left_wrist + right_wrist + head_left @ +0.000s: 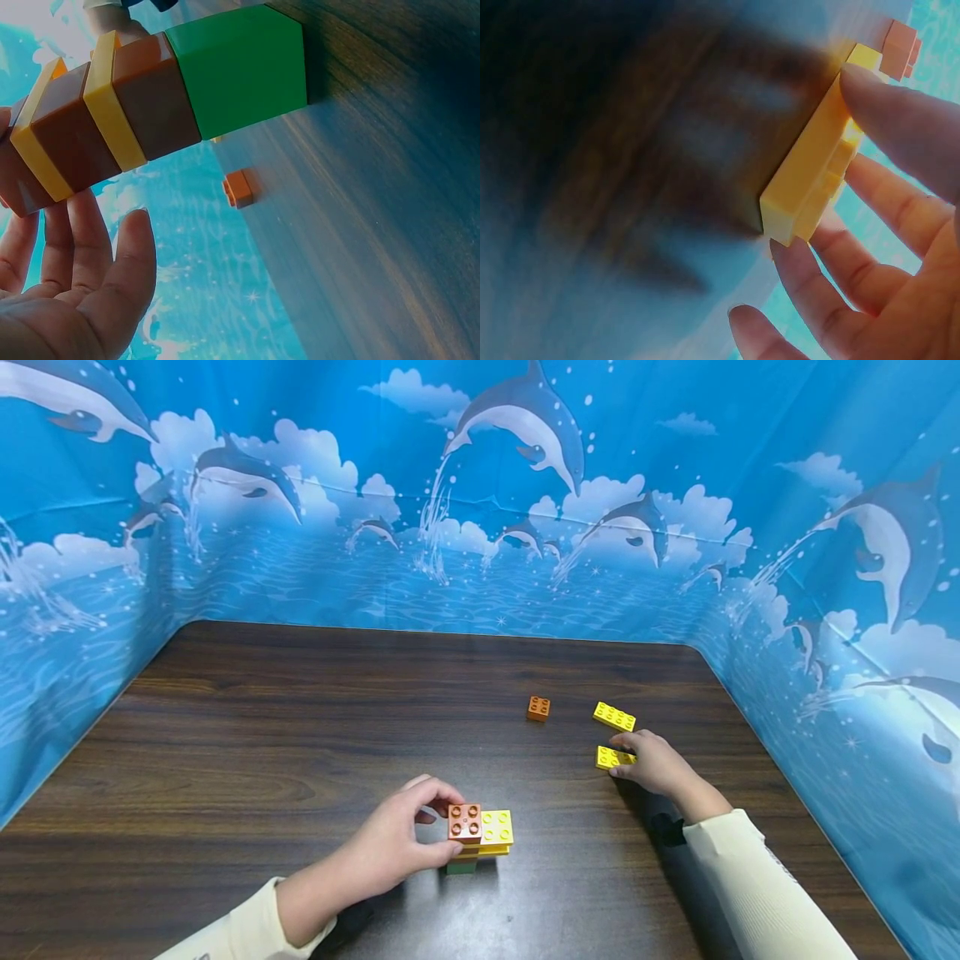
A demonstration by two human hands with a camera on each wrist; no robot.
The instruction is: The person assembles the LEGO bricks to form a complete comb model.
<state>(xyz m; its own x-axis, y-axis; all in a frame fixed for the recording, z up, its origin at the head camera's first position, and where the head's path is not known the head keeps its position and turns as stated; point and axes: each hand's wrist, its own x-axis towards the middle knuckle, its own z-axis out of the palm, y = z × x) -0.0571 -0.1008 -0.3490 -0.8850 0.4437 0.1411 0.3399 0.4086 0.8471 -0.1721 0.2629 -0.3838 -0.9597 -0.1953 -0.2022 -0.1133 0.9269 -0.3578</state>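
Note:
My left hand [390, 847] holds a stack of toy bricks near its top, thumb on the near side and fingers behind. The stack has a brown brick [465, 824] on top, a yellow layer [497, 828] jutting out to the right, and a green brick [244, 71] at the bottom. Brown and thin yellow layers alternate in the left wrist view. Farther right, my right hand [663, 768] pinches a yellow brick [802, 165] lying on the table, with the thumb against one long side and fingers on the other.
Just beyond my right hand lies another yellow brick [614, 717]. To its left is a small brown brick [538, 708]. The dark wooden table [300, 718] is bordered at the back and sides by a blue dolphin-print curtain [465, 585].

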